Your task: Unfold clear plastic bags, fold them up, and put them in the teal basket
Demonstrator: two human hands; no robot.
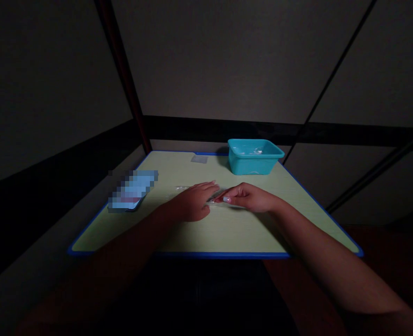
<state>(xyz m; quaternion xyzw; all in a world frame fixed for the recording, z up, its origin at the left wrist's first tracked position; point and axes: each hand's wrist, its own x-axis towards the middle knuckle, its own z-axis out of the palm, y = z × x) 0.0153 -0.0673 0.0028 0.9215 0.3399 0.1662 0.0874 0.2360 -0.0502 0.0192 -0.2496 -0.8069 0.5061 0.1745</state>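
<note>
A clear plastic bag lies on the middle of the table, largely hidden beneath my hands. My left hand rests palm down over it, fingers stretched out toward the right. From the other side my right hand pinches the bag's right end between thumb and fingers. The two hands nearly meet, and something darker shows in the small gap between them, too dim to make out.
The pale yellow table has a blue rim. A turquoise plastic basket with clear, shiny contents stands at its back right. Near the back edge lies a flat translucent packet. A phone-like device, blurred out, is at the left edge.
</note>
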